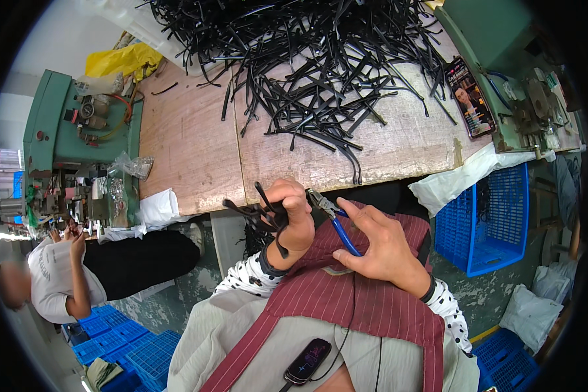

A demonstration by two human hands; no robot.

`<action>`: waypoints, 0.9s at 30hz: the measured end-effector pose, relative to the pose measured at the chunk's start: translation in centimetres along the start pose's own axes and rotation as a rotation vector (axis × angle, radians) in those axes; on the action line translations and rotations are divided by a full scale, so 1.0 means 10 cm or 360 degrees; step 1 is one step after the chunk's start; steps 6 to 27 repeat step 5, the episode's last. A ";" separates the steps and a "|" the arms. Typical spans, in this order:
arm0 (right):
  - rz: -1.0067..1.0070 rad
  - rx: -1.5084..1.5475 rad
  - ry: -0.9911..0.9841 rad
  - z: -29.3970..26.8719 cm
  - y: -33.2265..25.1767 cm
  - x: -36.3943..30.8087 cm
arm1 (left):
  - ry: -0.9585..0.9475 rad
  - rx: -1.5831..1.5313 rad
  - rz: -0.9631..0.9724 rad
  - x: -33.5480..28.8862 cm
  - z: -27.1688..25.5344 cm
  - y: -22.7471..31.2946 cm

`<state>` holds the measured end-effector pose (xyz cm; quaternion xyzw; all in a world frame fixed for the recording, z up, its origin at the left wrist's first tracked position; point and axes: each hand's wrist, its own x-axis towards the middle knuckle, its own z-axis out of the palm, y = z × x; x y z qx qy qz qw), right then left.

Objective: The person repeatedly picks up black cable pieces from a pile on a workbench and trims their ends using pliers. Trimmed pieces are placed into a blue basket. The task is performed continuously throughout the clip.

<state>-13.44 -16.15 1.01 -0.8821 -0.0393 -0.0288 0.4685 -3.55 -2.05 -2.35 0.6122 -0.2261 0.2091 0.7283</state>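
Across the upper half of my view spreads the wooden tabletop [189,144], its boards worn pale, and on it lies a big tangled heap of black strips [320,59] (thin, flat, curled pieces piled every which way) reaching from the far edge nearly to the near one. At the right end of the tabletop stands a green machine [503,59], and another green machine [78,130] sits off its left end. Below the right machine a blue crate [496,222] hangs at the tabletop's side, with white cloth [457,179] draped just above it. To my far left another person [65,274] in a white shirt sits bent over, well apart from me, with more blue crates [117,340] on the floor near them. Over my lap lies a striped red apron [346,294].

Just below the near edge of the tabletop, my left hand [291,219] is clenched around a small bunch of black strips [258,212], the fingers wrapped tight on it and the ends sticking out to the left. My right hand [379,245] has its fingers closed on the blue-handled pliers [336,225], the metal nose pointing up-left and touching or nearly touching my left hand. A small black device [307,360] rests on my lap.
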 end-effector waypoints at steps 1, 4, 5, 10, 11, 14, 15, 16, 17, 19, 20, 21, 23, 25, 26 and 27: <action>0.0006 -0.0008 -0.0010 0.00 0.02 -0.01 | 0.0036 -0.0047 -0.0127 -0.01 0.01 0.03; 0.0097 -0.0003 -0.0084 -0.01 0.06 -0.03 | 0.0114 -0.0225 -0.0539 0.04 -0.01 0.09; 0.0175 0.0021 -0.0138 0.00 0.06 -0.04 | 0.0128 -0.0265 -0.0677 0.06 -0.03 0.10; 0.0175 0.0021 -0.0138 0.00 0.06 -0.04 | 0.0128 -0.0265 -0.0677 0.06 -0.03 0.10; 0.0175 0.0021 -0.0138 0.00 0.06 -0.04 | 0.0128 -0.0265 -0.0677 0.06 -0.03 0.10; 0.0175 0.0021 -0.0138 0.00 0.06 -0.04 | 0.0128 -0.0265 -0.0677 0.06 -0.03 0.10; 0.0175 0.0021 -0.0138 0.00 0.06 -0.04 | 0.0128 -0.0265 -0.0677 0.06 -0.03 0.10; 0.0175 0.0021 -0.0138 0.00 0.06 -0.04 | 0.0128 -0.0265 -0.0677 0.06 -0.03 0.10; 0.0175 0.0021 -0.0138 0.00 0.06 -0.04 | 0.0128 -0.0265 -0.0677 0.06 -0.03 0.10; 0.0175 0.0021 -0.0138 0.00 0.06 -0.04 | 0.0128 -0.0265 -0.0677 0.06 -0.03 0.10; 0.0175 0.0021 -0.0138 0.00 0.06 -0.04 | 0.0128 -0.0265 -0.0677 0.06 -0.03 0.10; 0.0175 0.0021 -0.0138 0.00 0.06 -0.04 | 0.0128 -0.0265 -0.0677 0.06 -0.03 0.10; 0.0175 0.0021 -0.0138 0.00 0.06 -0.04 | 0.0128 -0.0265 -0.0677 0.06 -0.03 0.10; 0.0175 0.0021 -0.0138 0.00 0.06 -0.04 | 0.0128 -0.0265 -0.0677 0.06 -0.03 0.10; 0.0175 0.0021 -0.0138 0.00 0.06 -0.04 | 0.0128 -0.0265 -0.0677 0.06 -0.03 0.10; 0.0175 0.0021 -0.0138 0.00 0.06 -0.04 | 0.0128 -0.0265 -0.0677 0.06 -0.03 0.10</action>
